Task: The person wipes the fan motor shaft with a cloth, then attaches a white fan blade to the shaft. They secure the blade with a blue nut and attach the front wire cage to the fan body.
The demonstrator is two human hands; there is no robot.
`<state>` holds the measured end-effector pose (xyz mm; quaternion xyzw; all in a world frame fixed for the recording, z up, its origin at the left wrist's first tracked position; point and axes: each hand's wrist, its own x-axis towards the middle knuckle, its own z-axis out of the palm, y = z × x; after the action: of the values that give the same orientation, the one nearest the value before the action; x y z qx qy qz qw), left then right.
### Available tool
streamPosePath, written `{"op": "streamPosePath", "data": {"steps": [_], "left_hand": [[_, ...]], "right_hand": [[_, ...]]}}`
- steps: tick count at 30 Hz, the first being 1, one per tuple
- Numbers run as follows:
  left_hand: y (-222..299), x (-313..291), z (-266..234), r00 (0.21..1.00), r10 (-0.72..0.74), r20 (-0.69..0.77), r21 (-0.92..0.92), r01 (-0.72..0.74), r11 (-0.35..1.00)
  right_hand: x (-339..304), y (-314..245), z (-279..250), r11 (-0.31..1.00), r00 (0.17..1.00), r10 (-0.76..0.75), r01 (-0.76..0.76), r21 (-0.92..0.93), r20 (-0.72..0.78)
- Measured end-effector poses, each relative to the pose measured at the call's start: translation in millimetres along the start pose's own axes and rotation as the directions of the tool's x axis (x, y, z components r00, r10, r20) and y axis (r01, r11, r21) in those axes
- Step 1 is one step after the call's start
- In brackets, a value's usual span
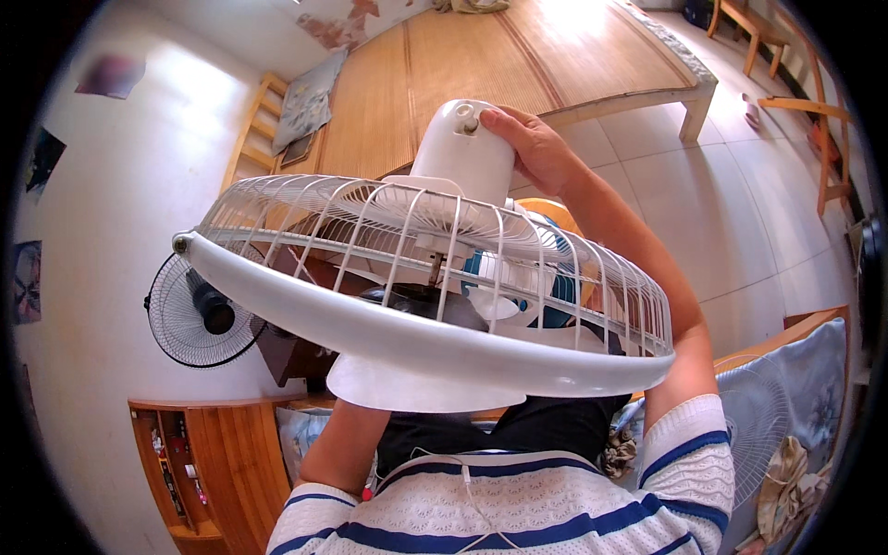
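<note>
On the left, a black fan [217, 314] stands near the wall, off to the side, which leaves the space before the person to other things. Below it is a wooden cabinet [222, 462], small items on its open shelves. Next the left forearm [361, 433] goes up behind the white fan [430, 344]; the left hand is hidden, so I cannot tell whether it grips anything. The white fan sits tilted in front of the person's chest, between both arms, its wire cage and thick rim turned toward the body, perhaps to keep it close. Beyond, at the motor housing [453, 157], the right hand [536, 148] is curled around the far end, thumb near a small knob, seemingly to steady it. Farther right, a wooden chair [819, 139] stands on the tiled floor [703, 213].
</note>
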<state>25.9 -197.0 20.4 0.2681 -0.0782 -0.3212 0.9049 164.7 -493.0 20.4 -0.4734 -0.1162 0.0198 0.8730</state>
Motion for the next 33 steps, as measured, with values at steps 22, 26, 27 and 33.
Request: {"op": "streamPosePath", "data": {"steps": [22, 26, 27, 33], "left_hand": [[0.1, 31.0, 52.2, 0.937, -0.003, -0.351, 0.096, 0.039, 0.995], [1.7, 39.8, 47.9, 0.920, -0.056, -0.388, 0.124, 0.113, 0.986], [5.1, 42.5, 42.6, 0.946, -0.149, -0.288, -0.034, 0.145, 0.989], [19.0, 32.2, -5.4, 0.954, -0.081, -0.289, 0.096, 0.113, 0.989]], "right_hand": [[0.7, 5.1, 12.8, 0.990, 0.998, -0.060, 0.057, -0.129, -0.017], [3.1, 7.8, 7.1, 0.997, 0.999, -0.045, 0.044, -0.069, -0.009], [2.2, 6.9, 7.1, 0.996, 0.999, -0.041, 0.040, -0.076, -0.015], [4.5, 10.6, 3.5, 0.999, 0.999, -0.034, 0.034, 0.010, -0.027]]}}
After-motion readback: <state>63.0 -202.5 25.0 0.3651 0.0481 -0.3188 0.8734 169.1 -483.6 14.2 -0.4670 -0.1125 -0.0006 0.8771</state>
